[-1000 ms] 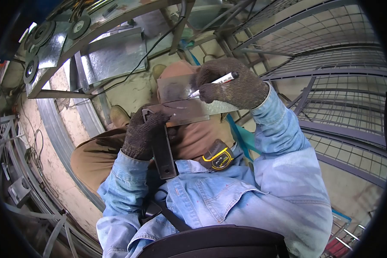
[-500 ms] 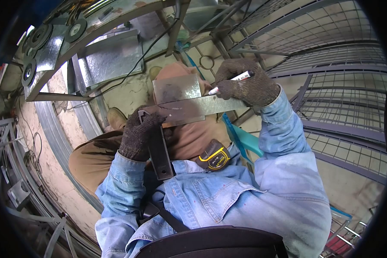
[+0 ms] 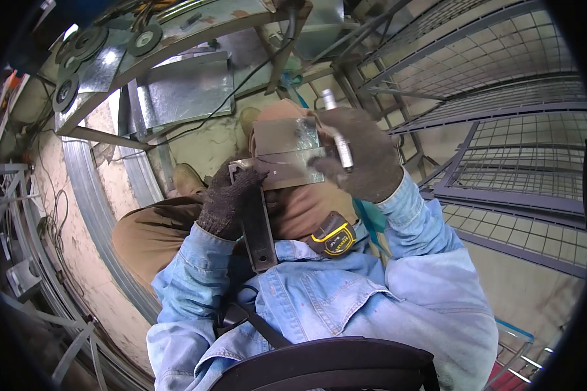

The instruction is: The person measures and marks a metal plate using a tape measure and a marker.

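Around the small metal plate [image 3: 284, 135], lots of things crowd in. At ten to eleven o'clock stands the bench [image 3: 166, 56], with grinding discs [image 3: 145, 40] on top. A bigger shiny metal sheet [image 3: 189, 91] leans under it. Gray wire racks [image 3: 502, 150] fill two to four o'clock. Long metal strips [image 3: 88, 173] lie on the floor at eight to nine o'clock. A black and yellow tape measure [image 3: 333, 234] sits in the person's lap at five o'clock, well away from the plate.

The plate lies over the person's knee, and the blade of a try square [image 3: 257, 225] goes across its lower part. The black handle points to between six and seven.

The left hand [image 3: 231, 203], in a dark glove, is closed around the corner of the square. The right hand [image 3: 368, 153], at three to four o'clock, is half curled and grips a white marker [image 3: 342, 148]. It is blurry, and I can't tell if its fingertips touch the blade.
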Demonstrator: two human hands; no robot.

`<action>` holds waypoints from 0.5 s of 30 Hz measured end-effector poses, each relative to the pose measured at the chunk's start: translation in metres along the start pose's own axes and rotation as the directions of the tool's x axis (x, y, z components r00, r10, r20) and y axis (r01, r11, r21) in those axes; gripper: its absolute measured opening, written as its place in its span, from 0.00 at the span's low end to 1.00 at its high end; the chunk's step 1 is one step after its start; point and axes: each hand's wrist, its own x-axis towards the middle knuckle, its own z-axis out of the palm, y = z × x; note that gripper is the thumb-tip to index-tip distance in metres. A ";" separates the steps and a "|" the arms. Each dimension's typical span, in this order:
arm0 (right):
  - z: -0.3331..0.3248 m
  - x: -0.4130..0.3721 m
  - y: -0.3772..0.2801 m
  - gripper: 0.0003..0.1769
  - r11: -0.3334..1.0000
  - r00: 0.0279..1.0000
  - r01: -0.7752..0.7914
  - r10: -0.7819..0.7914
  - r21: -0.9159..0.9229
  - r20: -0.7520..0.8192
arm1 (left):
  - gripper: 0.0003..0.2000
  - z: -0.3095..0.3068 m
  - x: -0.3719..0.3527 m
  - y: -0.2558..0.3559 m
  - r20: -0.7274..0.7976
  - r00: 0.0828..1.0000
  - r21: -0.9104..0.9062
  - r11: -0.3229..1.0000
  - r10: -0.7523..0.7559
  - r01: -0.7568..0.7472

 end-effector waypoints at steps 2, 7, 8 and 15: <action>-0.005 -0.003 0.000 0.33 0.999 0.996 -0.039 0.042 0.032 -0.079 | 0.13 -0.001 -0.004 0.000 0.009 0.998 0.059 0.997 0.055 -0.055; -0.018 -0.020 0.009 0.21 0.999 0.917 0.034 -0.016 0.040 -0.399 | 0.14 0.001 -0.017 0.020 -0.025 0.999 0.022 0.999 0.038 -0.037; -0.018 -0.023 0.011 0.18 0.994 0.889 0.102 -0.071 0.045 -0.452 | 0.15 -0.007 -0.021 0.029 -0.051 0.997 0.057 0.997 0.060 -0.057; -0.004 -0.028 0.019 0.18 0.994 0.921 -0.055 0.087 0.096 -0.380 | 0.22 -0.093 -0.110 0.118 -0.415 0.787 0.367 0.876 0.457 -0.314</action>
